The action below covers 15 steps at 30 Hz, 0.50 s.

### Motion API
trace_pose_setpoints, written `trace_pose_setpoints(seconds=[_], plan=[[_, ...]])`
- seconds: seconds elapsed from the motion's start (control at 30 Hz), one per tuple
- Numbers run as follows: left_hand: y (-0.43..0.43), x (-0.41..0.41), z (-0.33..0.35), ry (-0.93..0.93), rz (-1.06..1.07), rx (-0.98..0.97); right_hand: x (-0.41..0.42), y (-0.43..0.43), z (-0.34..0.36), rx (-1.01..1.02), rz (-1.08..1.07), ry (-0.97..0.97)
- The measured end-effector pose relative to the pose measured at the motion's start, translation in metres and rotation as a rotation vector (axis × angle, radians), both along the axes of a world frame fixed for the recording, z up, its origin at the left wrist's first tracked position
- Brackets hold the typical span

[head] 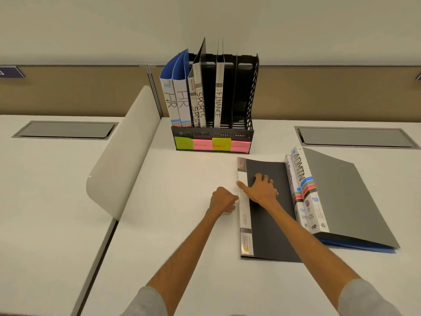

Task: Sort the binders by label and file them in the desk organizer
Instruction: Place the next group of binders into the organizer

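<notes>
Two hands work at a dark grey binder lying flat on the white desk: the right hand presses on its cover with fingers spread wide, and the left hand, curled closed, touches its spine edge. ADMIN binders lie beside it; the black desk organizer stands behind, against a beige partition.

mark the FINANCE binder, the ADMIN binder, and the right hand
FINANCE binder [218,103]: head view, on its lettered spine.
ADMIN binder [301,169]: head view, on its lettered spine.
right hand [262,189]: head view, back of the hand.

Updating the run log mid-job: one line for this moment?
filed: HR, SPORTS, FINANCE in organizer | right hand flat on dark folder | left hand at its spine | ADMIN binders unfiled
</notes>
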State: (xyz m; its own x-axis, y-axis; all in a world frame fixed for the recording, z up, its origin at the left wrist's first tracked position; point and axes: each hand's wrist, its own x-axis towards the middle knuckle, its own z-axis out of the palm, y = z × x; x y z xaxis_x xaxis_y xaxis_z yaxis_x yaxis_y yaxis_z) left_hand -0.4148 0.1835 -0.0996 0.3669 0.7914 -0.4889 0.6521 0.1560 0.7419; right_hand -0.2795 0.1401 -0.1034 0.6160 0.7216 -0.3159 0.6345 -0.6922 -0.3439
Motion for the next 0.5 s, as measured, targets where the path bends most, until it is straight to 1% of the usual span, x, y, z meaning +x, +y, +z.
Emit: trace_pose_setpoints(seconds=[0.13,0.27,0.33,0.5], plan=[[-0.010,0.007,-0.005,-0.005,-0.083,0.004,0.000,-0.001,-0.001,-0.004,0.001,-0.002],[-0.027,0.008,-0.018,0.073,-0.129,0.103,-0.002,-0.001,-0.003,-0.024,0.022,0.000],[-0.034,0.008,-0.024,0.102,-0.122,0.141,-0.001,0.001,-0.004,-0.031,0.027,0.009],[-0.040,0.009,-0.027,0.060,-0.075,0.156,0.002,0.005,-0.003,-0.026,0.030,0.021]])
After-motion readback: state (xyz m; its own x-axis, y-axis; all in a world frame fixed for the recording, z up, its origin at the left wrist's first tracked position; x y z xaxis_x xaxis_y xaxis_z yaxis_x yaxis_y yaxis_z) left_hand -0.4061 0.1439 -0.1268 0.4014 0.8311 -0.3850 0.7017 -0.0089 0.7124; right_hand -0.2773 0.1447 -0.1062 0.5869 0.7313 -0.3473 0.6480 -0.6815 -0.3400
